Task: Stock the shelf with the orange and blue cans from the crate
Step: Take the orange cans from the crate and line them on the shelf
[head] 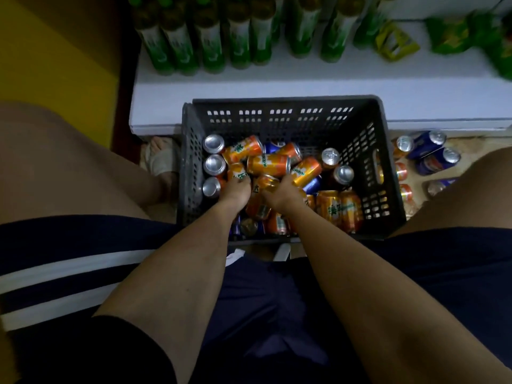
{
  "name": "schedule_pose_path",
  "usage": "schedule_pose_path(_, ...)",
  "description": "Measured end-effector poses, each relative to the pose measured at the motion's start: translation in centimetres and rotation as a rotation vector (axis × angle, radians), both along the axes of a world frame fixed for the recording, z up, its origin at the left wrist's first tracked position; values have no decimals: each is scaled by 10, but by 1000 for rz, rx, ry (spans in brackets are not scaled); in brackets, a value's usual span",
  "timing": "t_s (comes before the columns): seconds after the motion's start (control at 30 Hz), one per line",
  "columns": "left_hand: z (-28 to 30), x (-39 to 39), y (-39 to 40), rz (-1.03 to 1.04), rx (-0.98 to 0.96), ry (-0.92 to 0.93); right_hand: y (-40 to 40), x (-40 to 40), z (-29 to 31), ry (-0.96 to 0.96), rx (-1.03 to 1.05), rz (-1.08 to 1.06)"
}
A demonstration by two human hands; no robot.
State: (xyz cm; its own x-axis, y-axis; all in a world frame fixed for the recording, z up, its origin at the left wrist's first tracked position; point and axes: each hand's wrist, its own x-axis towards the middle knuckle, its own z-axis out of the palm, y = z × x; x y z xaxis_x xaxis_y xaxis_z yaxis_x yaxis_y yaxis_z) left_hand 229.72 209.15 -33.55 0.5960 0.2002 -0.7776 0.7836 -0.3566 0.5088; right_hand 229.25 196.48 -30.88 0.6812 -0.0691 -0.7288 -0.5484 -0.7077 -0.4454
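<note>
A dark grey perforated crate (pixel 279 117) stands on the floor between my knees, filled with several orange cans (pixel 268 163) and a few blue cans (pixel 312 184), some upright, most lying down. My left hand (pixel 235 192) reaches into the crate's left side and its fingers close over an orange can (pixel 238 171). My right hand (pixel 281 194) is beside it in the middle, fingers curled around another orange can (pixel 267 182). The white shelf (pixel 277 84) runs just behind the crate.
Several green bottles (pixel 210 42) stand at the back of the shelf, with green snack bags (pixel 454 34) to the right. More blue and orange cans (pixel 426 151) lie on the floor right of the crate. A foot (pixel 160 159) rests left of it.
</note>
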Motion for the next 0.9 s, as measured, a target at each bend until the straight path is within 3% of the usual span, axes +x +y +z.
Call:
schedule_pose_path(0.5,-35,16,3,134,-28,110,46,20,-49,16,-72,-205)
schedule_pose_path(0.67,-29,16,-1,166,-55,95,35,15,-46,-69,109,-235)
schedule_pose_path(0.9,7,4,-3,118,-57,-49,5,9,-3,-37,498,-499)
